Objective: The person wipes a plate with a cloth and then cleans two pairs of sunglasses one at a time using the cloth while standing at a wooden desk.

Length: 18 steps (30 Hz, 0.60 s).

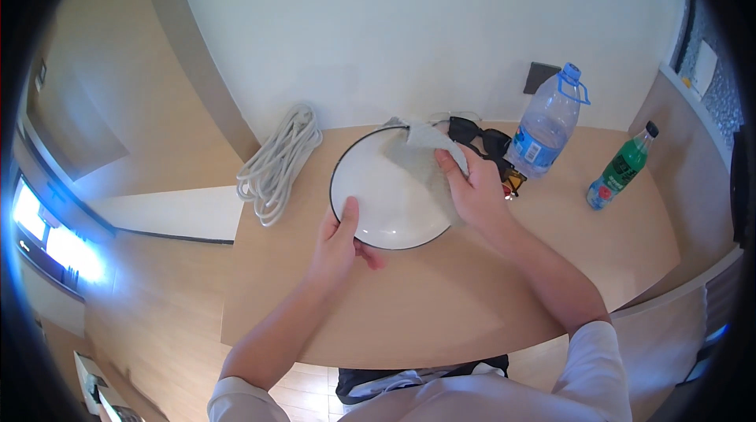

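Observation:
A round white plate (pixel 378 186) with a thin dark rim is held up over the wooden table, its inner face towards me. My left hand (pixel 339 239) grips its lower left edge, thumb on the face and fingers underneath. A pale grey cloth (pixel 434 141) drapes over the plate's upper right edge. My right hand (pixel 475 183) pinches this cloth against the plate's right side, thumb on top. Most of the right fingers are hidden behind the cloth and plate.
On the table (pixel 413 310), a coiled white cable (pixel 280 165) lies at left. Black sunglasses (pixel 479 137), clear glasses (pixel 455 117) and amber-lensed glasses (pixel 515 179) lie beyond my right hand. A large water bottle (pixel 543 127) and a green drink bottle (pixel 623 168) stand at right. A wall (pixel 413 26) rises behind.

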Motion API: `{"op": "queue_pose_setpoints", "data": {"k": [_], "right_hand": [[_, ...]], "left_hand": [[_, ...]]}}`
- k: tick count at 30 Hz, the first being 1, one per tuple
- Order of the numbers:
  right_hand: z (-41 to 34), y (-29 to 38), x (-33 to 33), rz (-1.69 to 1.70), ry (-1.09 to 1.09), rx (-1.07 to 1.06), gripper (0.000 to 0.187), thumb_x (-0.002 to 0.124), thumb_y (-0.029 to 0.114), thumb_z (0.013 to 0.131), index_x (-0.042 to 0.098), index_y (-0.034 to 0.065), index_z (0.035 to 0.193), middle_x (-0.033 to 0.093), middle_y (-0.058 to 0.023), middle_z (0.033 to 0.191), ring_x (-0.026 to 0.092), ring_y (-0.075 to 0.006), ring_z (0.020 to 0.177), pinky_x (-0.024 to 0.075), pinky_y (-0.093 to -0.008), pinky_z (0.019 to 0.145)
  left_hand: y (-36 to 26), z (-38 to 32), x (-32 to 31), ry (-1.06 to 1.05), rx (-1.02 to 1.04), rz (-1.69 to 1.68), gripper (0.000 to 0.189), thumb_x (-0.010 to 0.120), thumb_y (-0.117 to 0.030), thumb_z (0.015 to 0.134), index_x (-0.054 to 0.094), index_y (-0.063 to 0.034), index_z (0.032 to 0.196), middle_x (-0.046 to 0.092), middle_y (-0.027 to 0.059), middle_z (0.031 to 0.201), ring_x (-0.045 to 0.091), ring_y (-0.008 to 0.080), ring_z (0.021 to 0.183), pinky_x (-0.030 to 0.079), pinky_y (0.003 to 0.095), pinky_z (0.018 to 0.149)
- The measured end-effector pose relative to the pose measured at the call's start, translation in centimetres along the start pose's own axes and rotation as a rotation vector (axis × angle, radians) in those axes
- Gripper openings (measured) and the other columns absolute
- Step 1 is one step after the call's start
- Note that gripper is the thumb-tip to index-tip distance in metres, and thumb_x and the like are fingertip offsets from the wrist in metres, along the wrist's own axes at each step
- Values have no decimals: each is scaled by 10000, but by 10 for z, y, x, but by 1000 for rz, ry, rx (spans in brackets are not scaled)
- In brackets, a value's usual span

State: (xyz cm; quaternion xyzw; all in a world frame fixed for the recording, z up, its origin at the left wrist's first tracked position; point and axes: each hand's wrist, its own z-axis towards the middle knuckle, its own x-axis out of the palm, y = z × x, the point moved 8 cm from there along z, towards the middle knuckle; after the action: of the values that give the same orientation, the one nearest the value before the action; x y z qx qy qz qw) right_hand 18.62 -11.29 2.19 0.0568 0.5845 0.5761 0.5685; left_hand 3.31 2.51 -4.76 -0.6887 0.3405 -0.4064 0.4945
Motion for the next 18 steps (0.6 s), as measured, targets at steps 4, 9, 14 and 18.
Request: {"op": "queue_pose_setpoints", "data": {"k": [4,9,14,18], "right_hand": [[-4,-14,23,366,-124,-104,393,517,370,966,593,4,1089,607,-150,636,575,-276,535,449,-372,558],[1,16,-16,93,-96,10,420,531,394,953,597,5,1098,638,-130,687,595,-211,563,452,-365,565],[-15,7,9,285,-47,-57,418,538,371,950,591,-7,1121,647,-151,716,618,-234,588,482,-351,604],[-7,30,-2,170,49,-8,421,536,361,953,579,-6,1155,650,-152,732,628,-221,620,480,-349,611]], "left_hand": [[1,-2,11,-48,37,-240,429,440,-410,998,424,-56,1240,651,115,922,670,245,660,521,341,535],[-10,-3,0,-86,23,-74,377,449,-353,1005,419,-80,1264,643,103,987,666,235,707,541,351,600],[-1,4,10,-33,78,-260,348,481,-297,999,416,-80,1264,640,95,990,660,212,731,542,343,628],[-1,-4,3,8,-71,-251,342,495,-281,995,430,-73,1258,642,98,987,658,194,734,546,345,641]]}}
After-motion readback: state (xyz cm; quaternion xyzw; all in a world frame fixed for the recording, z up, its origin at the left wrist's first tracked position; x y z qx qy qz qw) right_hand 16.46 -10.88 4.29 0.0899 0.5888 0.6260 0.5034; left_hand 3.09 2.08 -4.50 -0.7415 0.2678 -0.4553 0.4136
